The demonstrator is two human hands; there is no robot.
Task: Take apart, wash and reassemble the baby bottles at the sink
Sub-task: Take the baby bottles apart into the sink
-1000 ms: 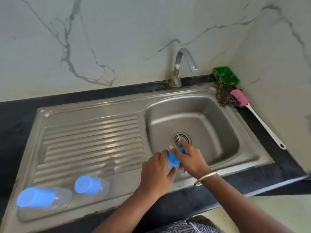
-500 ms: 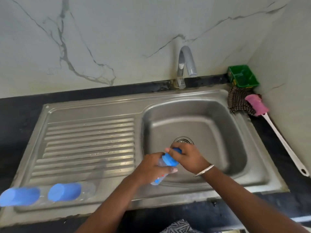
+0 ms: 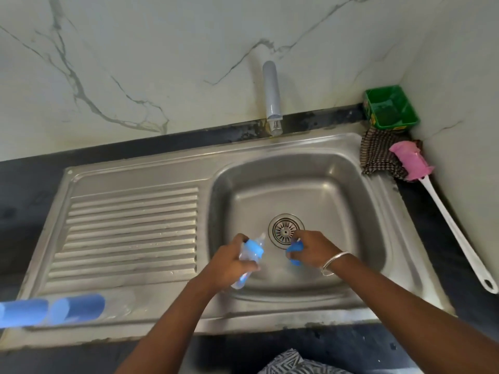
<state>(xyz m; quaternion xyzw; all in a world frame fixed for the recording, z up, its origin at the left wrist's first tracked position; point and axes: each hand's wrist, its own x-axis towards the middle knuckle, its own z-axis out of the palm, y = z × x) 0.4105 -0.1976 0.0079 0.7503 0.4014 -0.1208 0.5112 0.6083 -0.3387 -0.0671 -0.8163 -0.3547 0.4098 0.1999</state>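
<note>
- Bottle (image 3: 249, 259) sits in the left hand (image 3: 229, 265), fingers curled round it, over the sink (image 3: 351, 201).
- Right hand (image 3: 314, 251) fingers grip a blue cap (image 3: 294, 251).
- Two more bottles (image 3: 78, 309) lie on the drainer.
- No writing can be read.
- Dark surface (image 3: 32, 190), marble wall behind.

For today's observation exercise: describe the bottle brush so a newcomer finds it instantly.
Start at the steel sink and look along its right rim by the wall. The bottle brush lies there, head on a checked cloth. Only it has a pink head and long white handle.
</note>
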